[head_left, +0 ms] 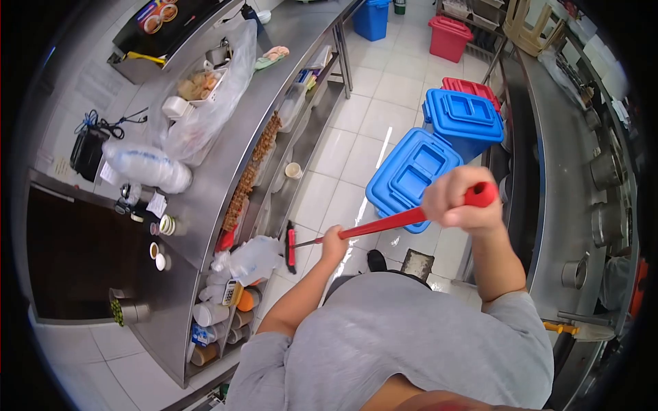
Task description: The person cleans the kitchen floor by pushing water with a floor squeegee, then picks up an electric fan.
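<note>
A long red handle slants across the view in front of my body. Near its upper end, my right hand is wrapped round it, with the red tip showing beside the fingers. Lower down, my left hand grips the same handle. Past my left hand the pole turns dark and thin and meets a red and black broom head, which rests on the tiled floor beside the left counter's lower shelves. A white cup lies by the shelf edge above the broom head.
Blue lidded bins stand on the floor ahead, with red bins beyond. A steel counter with plastic bags runs along the left. Another steel counter with pots is on the right. A floor drain lies near my feet.
</note>
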`<state>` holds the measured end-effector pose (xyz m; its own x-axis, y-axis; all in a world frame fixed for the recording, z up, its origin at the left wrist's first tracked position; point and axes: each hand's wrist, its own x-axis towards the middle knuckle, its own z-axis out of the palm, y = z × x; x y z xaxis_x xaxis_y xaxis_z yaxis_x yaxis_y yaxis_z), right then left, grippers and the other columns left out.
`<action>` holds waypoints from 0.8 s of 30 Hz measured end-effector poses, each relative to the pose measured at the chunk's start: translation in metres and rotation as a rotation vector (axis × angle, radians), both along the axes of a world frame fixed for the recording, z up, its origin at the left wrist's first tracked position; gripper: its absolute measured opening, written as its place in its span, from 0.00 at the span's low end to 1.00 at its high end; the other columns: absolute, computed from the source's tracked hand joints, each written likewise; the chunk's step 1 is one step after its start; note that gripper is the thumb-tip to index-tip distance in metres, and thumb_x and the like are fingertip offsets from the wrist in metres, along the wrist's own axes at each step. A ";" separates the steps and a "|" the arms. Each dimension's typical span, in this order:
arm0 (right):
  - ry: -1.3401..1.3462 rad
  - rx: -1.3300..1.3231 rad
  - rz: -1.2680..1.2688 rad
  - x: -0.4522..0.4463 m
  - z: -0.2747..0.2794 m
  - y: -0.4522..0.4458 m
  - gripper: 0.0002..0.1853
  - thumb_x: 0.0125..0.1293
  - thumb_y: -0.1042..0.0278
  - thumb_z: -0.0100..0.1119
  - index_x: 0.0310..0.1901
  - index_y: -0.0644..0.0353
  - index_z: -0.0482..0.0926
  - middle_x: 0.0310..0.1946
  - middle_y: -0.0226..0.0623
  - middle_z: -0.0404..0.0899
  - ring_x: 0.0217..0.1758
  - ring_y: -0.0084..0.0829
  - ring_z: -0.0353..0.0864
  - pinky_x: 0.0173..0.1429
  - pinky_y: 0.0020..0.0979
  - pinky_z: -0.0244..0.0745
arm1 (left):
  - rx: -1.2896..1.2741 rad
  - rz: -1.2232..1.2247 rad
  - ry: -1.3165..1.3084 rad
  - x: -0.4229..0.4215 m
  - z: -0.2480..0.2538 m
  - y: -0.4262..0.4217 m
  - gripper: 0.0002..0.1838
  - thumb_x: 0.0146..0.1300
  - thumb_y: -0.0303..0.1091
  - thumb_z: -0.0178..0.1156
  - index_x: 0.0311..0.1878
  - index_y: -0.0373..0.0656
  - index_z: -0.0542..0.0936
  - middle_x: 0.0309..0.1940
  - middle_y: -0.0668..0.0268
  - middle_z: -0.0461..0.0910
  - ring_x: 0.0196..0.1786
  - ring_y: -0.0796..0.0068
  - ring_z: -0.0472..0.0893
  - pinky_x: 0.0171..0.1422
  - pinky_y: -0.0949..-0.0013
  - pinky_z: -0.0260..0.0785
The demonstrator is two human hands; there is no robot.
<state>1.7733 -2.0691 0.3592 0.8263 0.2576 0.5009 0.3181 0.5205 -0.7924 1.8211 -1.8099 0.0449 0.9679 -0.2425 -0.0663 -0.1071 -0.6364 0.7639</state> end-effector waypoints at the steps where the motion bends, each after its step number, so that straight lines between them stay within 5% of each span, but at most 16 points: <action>1: 0.012 -0.021 -0.006 0.012 -0.007 0.005 0.15 0.51 0.82 0.63 0.20 0.59 0.65 0.16 0.33 0.69 0.21 0.26 0.68 0.26 0.28 0.62 | 0.007 0.019 -0.024 0.012 -0.007 0.009 0.13 0.54 0.31 0.63 0.21 0.36 0.70 0.24 0.49 0.72 0.31 0.47 0.74 0.36 0.53 0.64; 12: -0.025 -0.037 0.000 0.140 0.030 -0.013 0.12 0.46 0.86 0.58 0.17 0.60 0.65 0.15 0.34 0.69 0.16 0.27 0.65 0.22 0.29 0.58 | -0.080 -0.077 -0.069 0.149 0.006 -0.039 0.14 0.60 0.35 0.60 0.22 0.37 0.73 0.21 0.52 0.72 0.26 0.53 0.72 0.33 0.60 0.64; 20: -0.222 -0.516 0.007 0.274 0.120 -0.018 0.10 0.47 0.82 0.57 0.22 0.58 0.66 0.14 0.32 0.69 0.12 0.28 0.66 0.19 0.29 0.62 | -0.428 -0.332 -0.097 0.317 0.052 -0.156 0.14 0.61 0.33 0.59 0.24 0.36 0.70 0.22 0.54 0.71 0.27 0.61 0.71 0.34 0.63 0.62; 22: -0.227 -0.565 -0.156 0.298 0.115 -0.017 0.10 0.48 0.80 0.57 0.23 0.58 0.65 0.14 0.31 0.69 0.12 0.27 0.65 0.20 0.29 0.62 | -0.384 -0.494 0.037 0.363 0.051 -0.181 0.12 0.58 0.37 0.62 0.33 0.38 0.74 0.36 0.51 0.75 0.40 0.58 0.76 0.43 0.63 0.66; 24: -0.167 -0.487 -0.550 0.301 0.095 -0.006 0.07 0.55 0.79 0.51 0.26 0.58 0.63 0.16 0.31 0.66 0.15 0.23 0.62 0.24 0.30 0.61 | -0.173 -0.461 -0.163 0.389 0.047 -0.204 0.20 0.54 0.42 0.66 0.45 0.40 0.73 0.49 0.49 0.72 0.53 0.54 0.71 0.54 0.61 0.64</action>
<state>2.0747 -2.0749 0.4542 0.8225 0.0539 0.5663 0.5675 -0.1452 -0.8105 2.2098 -2.0136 0.0924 0.7526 -0.6399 0.1554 -0.4731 -0.3613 0.8035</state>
